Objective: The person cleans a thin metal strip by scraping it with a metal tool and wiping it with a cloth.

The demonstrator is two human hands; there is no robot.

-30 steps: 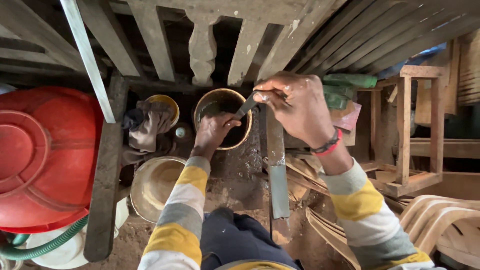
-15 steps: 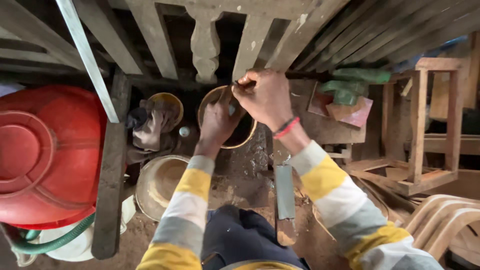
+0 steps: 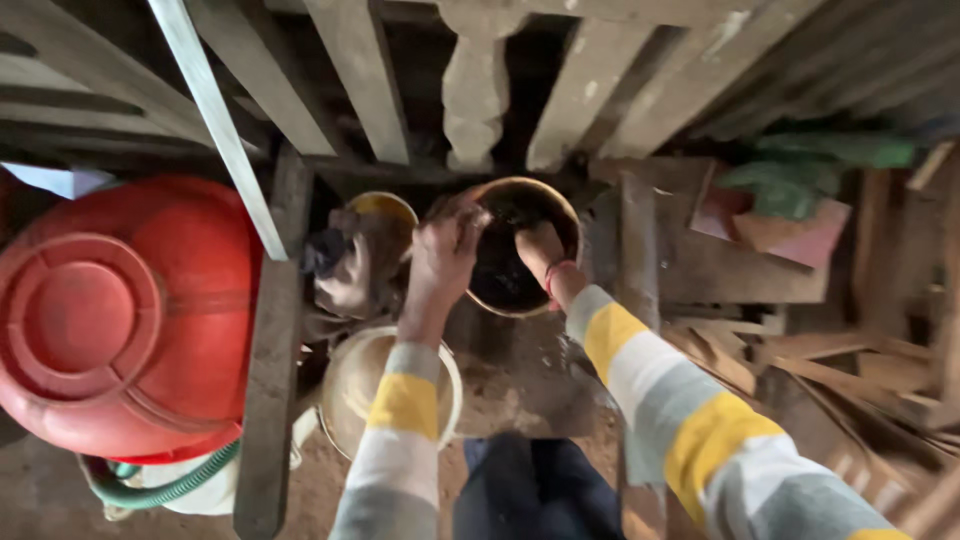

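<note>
While both hands reach the round dark-filled metal tin, left hand fingers curled on its rim, right hand inside, fingers' grip unclear, big red plastic basin well apart.

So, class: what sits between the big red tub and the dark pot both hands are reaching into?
In the head view, between the red tub and the dark pot stand a wooden post and a small yellow tin stuffed with rags.

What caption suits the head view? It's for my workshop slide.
Both hands, left hand and right hand, reach into a dark-filled round tin beside an upturned red basin.
</note>
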